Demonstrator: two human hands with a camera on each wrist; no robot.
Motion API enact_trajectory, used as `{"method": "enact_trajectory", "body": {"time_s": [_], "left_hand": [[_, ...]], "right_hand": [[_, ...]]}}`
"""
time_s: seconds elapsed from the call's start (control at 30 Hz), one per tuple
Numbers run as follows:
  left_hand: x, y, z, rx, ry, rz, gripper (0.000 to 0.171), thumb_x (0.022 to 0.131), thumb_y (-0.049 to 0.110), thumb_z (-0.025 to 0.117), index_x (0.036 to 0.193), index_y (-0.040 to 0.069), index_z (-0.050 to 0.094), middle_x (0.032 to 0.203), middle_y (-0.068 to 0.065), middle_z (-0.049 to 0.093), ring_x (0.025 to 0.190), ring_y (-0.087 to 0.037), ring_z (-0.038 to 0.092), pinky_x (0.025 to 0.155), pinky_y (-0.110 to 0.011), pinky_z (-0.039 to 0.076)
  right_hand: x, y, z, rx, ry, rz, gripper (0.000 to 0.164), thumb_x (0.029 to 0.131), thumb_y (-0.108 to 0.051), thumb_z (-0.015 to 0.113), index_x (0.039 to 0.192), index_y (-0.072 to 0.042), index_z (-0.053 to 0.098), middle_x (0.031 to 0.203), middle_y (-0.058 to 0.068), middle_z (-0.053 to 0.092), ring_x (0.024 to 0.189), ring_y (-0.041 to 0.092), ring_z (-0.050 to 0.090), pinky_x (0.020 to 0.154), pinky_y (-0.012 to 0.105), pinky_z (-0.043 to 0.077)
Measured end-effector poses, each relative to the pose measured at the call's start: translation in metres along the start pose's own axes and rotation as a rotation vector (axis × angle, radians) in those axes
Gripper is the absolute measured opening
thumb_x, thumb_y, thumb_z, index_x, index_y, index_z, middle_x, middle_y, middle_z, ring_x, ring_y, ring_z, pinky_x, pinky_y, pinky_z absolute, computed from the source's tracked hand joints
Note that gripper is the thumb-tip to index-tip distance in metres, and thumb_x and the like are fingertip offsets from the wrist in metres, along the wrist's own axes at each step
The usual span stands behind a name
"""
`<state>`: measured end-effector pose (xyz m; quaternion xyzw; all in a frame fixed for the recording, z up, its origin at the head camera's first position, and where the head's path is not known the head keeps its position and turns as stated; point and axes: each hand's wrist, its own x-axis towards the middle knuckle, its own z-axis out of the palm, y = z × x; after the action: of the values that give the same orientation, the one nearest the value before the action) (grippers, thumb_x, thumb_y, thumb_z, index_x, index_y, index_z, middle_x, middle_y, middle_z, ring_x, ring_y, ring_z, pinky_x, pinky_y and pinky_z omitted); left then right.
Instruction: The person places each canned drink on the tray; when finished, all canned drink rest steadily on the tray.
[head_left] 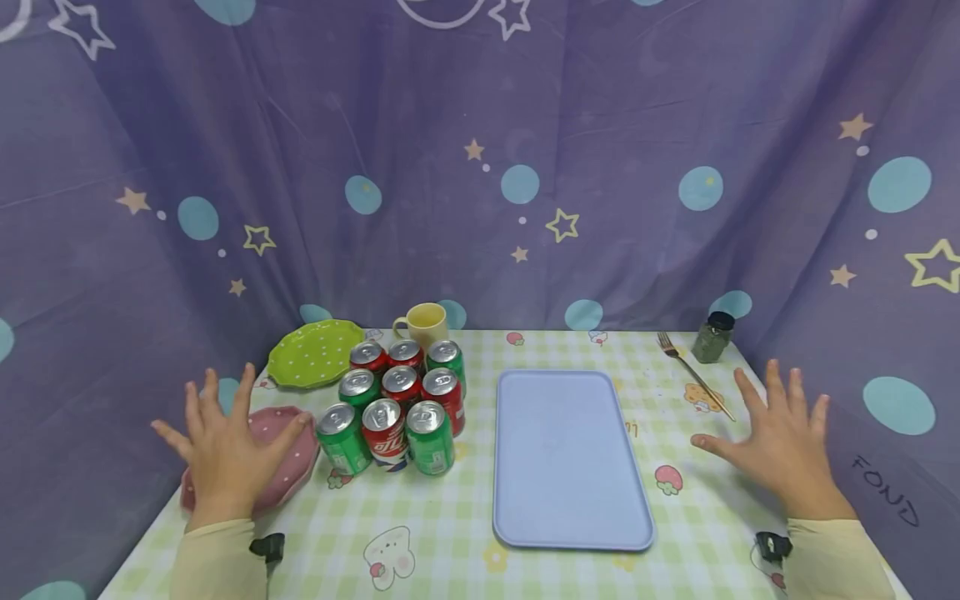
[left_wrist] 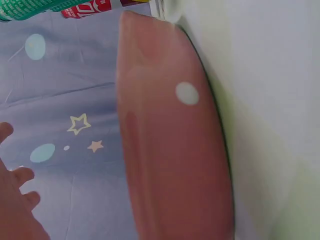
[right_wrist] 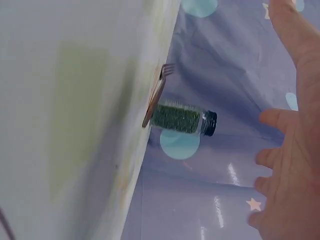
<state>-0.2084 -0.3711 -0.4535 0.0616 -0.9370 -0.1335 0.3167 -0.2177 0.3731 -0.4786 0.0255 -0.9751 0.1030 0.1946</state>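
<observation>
My left hand [head_left: 228,454] hovers with spread fingers over a pink dotted plate [head_left: 288,454] at the table's left edge, holding nothing. The left wrist view shows the same plate side-on [left_wrist: 170,130], apart from the fingers. To its right stands a cluster of soda cans, green ones such as this can [head_left: 430,440] and red ones such as this can [head_left: 385,435]. On the other side my right hand [head_left: 783,450], fingers also spread and holding nothing, is above the table near a fork [head_left: 697,379] and a dark-lidded jar of green herbs [head_left: 712,337].
A light blue tray [head_left: 570,462] lies in the middle of the checked tablecloth [head_left: 450,533]. Behind the cans are a yellow mug [head_left: 426,321] and a green dotted plate [head_left: 311,354]. A purple curtain [head_left: 600,108] surrounds the table's back and sides.
</observation>
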Motion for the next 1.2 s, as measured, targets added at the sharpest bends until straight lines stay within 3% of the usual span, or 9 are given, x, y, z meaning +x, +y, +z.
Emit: {"method": "enact_trajectory", "body": {"time_s": [0.07,0.17,0.3,0.5,0.73,0.83,0.97,1.07,1.2], "left_hand": [[-0.001,0.0,0.0,-0.011,-0.023,0.002,0.114,0.078,0.072,0.078,0.168,0.027,0.024,0.172,-0.027,0.009,0.158,-0.047,-0.003,0.11,-0.074,-0.025],[-0.003,0.002,0.002,-0.058,-0.061,0.018,0.11,0.084,0.068,0.076,0.169,0.023,0.022,0.171,-0.027,0.012,0.157,-0.05,0.003,0.112,-0.076,-0.02],[-0.006,0.008,0.007,-0.174,-0.116,0.061,0.1,0.093,0.056,0.073,0.168,0.013,0.022,0.167,-0.03,0.02,0.154,-0.054,0.013,0.117,-0.076,-0.01],[-0.011,0.016,0.009,-0.35,-0.192,0.094,0.09,0.097,0.042,0.075,0.167,0.014,0.025,0.162,-0.028,0.032,0.148,-0.054,0.027,0.119,-0.075,0.013],[-0.014,0.032,0.011,-0.513,-0.34,0.015,0.083,0.1,0.043,0.071,0.167,0.021,0.026,0.162,-0.023,0.036,0.146,-0.053,0.033,0.108,-0.079,0.031],[-0.015,0.038,0.012,-0.552,-0.372,0.0,0.081,0.101,0.044,0.07,0.166,0.019,0.028,0.161,-0.023,0.038,0.142,-0.053,0.039,0.108,-0.074,0.036],[-0.018,0.042,0.014,-0.6,-0.376,0.02,0.079,0.1,0.037,0.074,0.163,0.013,0.032,0.156,-0.025,0.043,0.136,-0.052,0.047,0.107,-0.068,0.042],[-0.02,0.044,0.014,-0.627,-0.37,0.05,0.081,0.097,0.031,0.078,0.161,0.01,0.034,0.154,-0.024,0.045,0.132,-0.048,0.051,0.104,-0.067,0.046],[-0.021,0.048,0.014,-0.641,-0.376,0.069,0.083,0.094,0.028,0.082,0.161,0.011,0.035,0.155,-0.022,0.046,0.126,-0.044,0.056,0.098,-0.064,0.051]], "right_hand": [[0.0,-0.002,0.0,0.029,-0.029,-0.008,0.129,0.074,-0.08,0.076,0.169,-0.017,0.015,0.171,0.027,-0.01,0.155,0.046,-0.02,0.113,0.074,-0.021],[0.0,-0.008,-0.001,0.085,-0.07,-0.018,0.124,0.077,-0.074,0.078,0.168,-0.013,0.02,0.17,0.031,-0.004,0.155,0.054,-0.005,0.112,0.082,0.0],[0.0,-0.014,-0.002,0.166,-0.143,-0.027,0.116,0.078,-0.066,0.083,0.163,-0.007,0.03,0.168,0.034,0.011,0.144,0.065,0.019,0.096,0.088,0.022],[-0.001,-0.022,0.0,0.285,-0.266,-0.067,0.111,0.081,-0.058,0.086,0.161,-0.002,0.034,0.16,0.038,0.027,0.137,0.067,0.029,0.097,0.084,0.03],[-0.005,-0.043,0.001,0.406,-0.386,-0.13,0.099,0.081,-0.056,0.086,0.152,0.0,0.048,0.154,0.034,0.041,0.143,0.063,0.028,0.103,0.08,0.034],[-0.007,-0.049,0.003,0.466,-0.408,-0.162,0.092,0.083,-0.051,0.087,0.151,-0.001,0.05,0.149,0.028,0.049,0.14,0.058,0.039,0.102,0.075,0.04],[-0.009,-0.055,0.006,0.541,-0.425,-0.228,0.085,0.085,-0.041,0.088,0.15,0.001,0.051,0.137,0.018,0.058,0.124,0.042,0.058,0.097,0.061,0.051],[-0.01,-0.06,0.008,0.578,-0.468,-0.251,0.087,0.085,-0.04,0.088,0.15,0.003,0.049,0.129,0.012,0.06,0.115,0.03,0.06,0.093,0.046,0.054],[-0.011,-0.066,0.012,0.676,-0.581,-0.248,0.092,0.086,-0.035,0.088,0.153,0.007,0.043,0.115,0.012,0.059,0.096,0.023,0.06,0.079,0.032,0.055]]}}
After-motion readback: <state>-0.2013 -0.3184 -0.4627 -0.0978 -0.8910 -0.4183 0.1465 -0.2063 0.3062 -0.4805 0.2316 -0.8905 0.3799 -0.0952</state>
